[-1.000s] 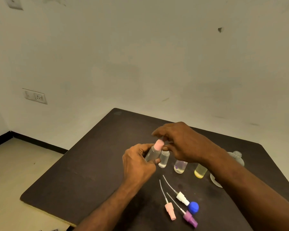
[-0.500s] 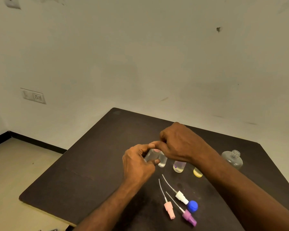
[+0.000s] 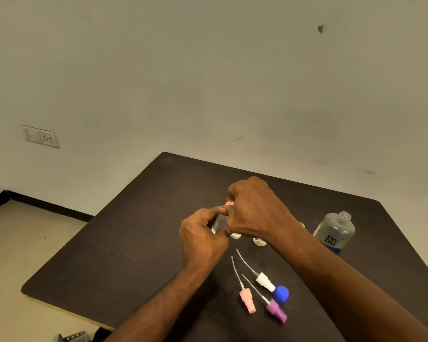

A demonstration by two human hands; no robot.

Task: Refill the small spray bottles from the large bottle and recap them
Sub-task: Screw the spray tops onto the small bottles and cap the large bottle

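Left hand [image 3: 203, 236] grips small clear spray bottle [image 3: 220, 222] above table [image 3: 134, 243] centre; right hand [image 3: 253, 208] fingers curled round its pink cap [image 3: 229, 203]. Large bottle [image 3: 335, 232] stands uncapped near right edge. 3 loose spray heads [image 3: 262, 280] w/ tubes + blue cap [image 3: 281, 294] lie near-side. Left half of table bare.

Mostly hidden: small clear spray bottle [image 3: 219, 222], wrapped by left hand [image 3: 202, 236]; only a sliver of its pink cap [image 3: 229, 203] peeking past right hand [image 3: 253, 209]. Behind the right wrist, three small bottles cut down to scraps: one clear base [image 3: 235, 235], one purple-marked base [image 3: 258, 241], one rim [image 3: 302, 225]. Both forearms cropped at bottom edge. Grey ridged object [image 3: 72, 337] at bottom edge, cut off, unidentifiable.
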